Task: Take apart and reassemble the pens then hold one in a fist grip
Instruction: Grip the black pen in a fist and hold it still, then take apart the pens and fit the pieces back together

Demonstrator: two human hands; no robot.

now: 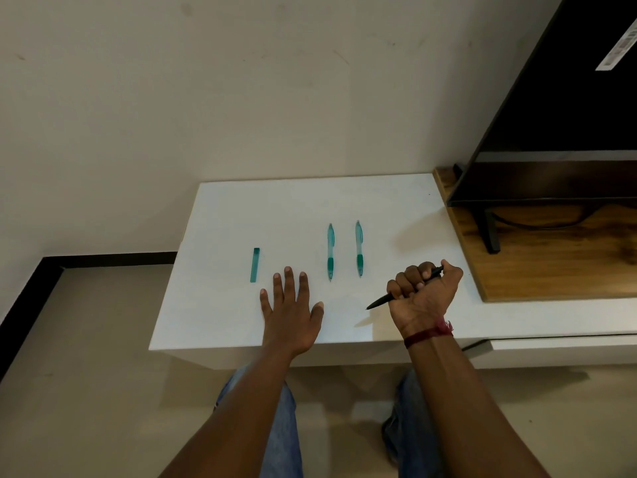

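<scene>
White counter (275, 208) against a plain off-white wall (206, 98); pale floor (86, 339) with black skirting (103, 257) at left.

Hard to see:
- black pen (381, 300) is mostly buried in the right grip (425, 291). Only the tip end at lower-left and a short stub of the back end at upper-right show; fingers hide the middle.
- its tip points down-left over the counter near the front edge. Whether it touches can't be told.
- dark screen (568, 98) at right is cut off by the top and right frame edges. The white label (620, 46) on it is unreadable.
- the screen stands on a wood-grain shelf (551, 267); one black foot (489, 232) shows.
- teal strip (254, 264), just beyond the left grip's fingertips, is flat and rectangular. What it is can't be told.
- jeans (286, 426) are partly covered by the forearms.

Grips:
- right grip is a fist, fingers wrapped round the black barrel. Red thread band (429, 334) on that wrist.
- left grip (291, 312) lies palm down on the counter, fingers spread, holding nothing.

Count:
- three pens, two teal and one black.
- left teal pen (330, 251) and right teal pen (359, 248) lie parallel and apart, tips toward the person, farther back than the two grips. Both look whole.
- one teal strip.
</scene>
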